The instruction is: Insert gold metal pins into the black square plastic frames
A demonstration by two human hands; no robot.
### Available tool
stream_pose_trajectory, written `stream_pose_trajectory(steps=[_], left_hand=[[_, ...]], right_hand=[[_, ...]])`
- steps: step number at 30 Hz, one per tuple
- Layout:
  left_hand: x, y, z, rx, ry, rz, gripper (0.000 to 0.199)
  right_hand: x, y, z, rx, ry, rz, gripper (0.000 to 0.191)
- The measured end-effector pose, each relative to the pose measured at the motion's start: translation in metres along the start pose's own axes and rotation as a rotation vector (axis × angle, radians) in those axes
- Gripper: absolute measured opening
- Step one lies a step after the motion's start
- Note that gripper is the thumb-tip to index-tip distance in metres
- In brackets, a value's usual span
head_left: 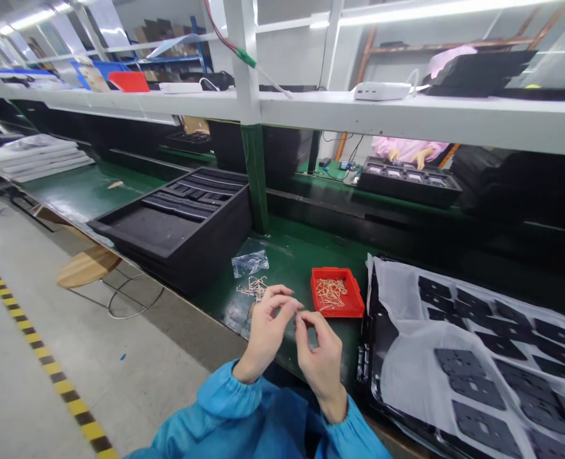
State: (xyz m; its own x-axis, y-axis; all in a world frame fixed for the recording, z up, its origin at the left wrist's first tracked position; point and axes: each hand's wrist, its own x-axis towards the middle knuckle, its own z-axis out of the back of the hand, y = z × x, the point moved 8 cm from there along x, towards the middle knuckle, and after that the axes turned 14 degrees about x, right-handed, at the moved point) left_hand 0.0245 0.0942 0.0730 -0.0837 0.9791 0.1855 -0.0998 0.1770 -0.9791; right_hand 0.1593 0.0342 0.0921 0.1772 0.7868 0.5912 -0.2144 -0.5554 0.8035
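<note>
**Close pinch work at a green assembly bench [289,255]**

Item 1: left hand [266,331], raised above the bench, is bringing its fingertips [287,307] nearly closed into a pinch, angled toward the other hand.

Item 2: right hand [321,366] is doing likewise, with thumb and forefinger [304,320] closing close together, just beside the left fingertips. Any piece between the fingers is too small to tell; neither hand is touching the bench.

Item 3: a red plastic tray [337,292] is sitting on the bench just beyond the right hand, holding a tangle of thin tan-and-metal pin-like parts [331,294].

Item 4: a loose heap of similar parts [252,288] is lying on the bench beyond the left hand, near a clear plastic bag [250,262].

Item 5: black foam trays [177,217] are standing stacked further left. Black cut pieces under a white plastic sheet [474,357] are lying to the right.

Item 6: across the line, a co-worker's hands [409,155] in pink sleeves are resting at a black compartment tray [409,183].
</note>
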Motion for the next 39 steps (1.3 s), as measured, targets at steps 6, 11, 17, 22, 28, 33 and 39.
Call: stream_pose_trajectory(steps=[6,11,17,22,28,33,39], left_hand=[[0.031,-0.008,0.04,-0.107,-0.263,-0.049,0.027],[0.029,-0.019,0.004,-0.011,0.088,-0.004,0.022],[0.001,-0.023,-0.047,0.115,0.403,-0.02,0.014],[-0.004,-0.032,-0.05,0.33,0.64,-0.139,0.031],[0.048,-0.061,-0.116,0.462,0.691,-0.331,0.013],[-0.014,-0.078,-0.286,0.466,0.923,-0.496,0.026],[-0.064,-0.038,-0.333,0.571,0.874,-0.439,0.034]], right_hand=[[-0.016,0.004,0.044,-0.038,-0.109,0.004,0.012],[-0.02,-0.056,0.074,-0.014,-0.26,-0.27,0.023],[-0.031,-0.059,0.052,0.221,-0.188,-0.445,0.045],[-0.033,-0.055,0.056,0.291,-0.249,-0.493,0.039],[-0.056,-0.082,0.061,0.283,-0.32,-0.495,0.045],[-0.081,-0.097,0.044,0.22,-0.28,-0.404,0.054],[-0.098,-0.109,0.047,0.063,-0.312,-0.315,0.043]])
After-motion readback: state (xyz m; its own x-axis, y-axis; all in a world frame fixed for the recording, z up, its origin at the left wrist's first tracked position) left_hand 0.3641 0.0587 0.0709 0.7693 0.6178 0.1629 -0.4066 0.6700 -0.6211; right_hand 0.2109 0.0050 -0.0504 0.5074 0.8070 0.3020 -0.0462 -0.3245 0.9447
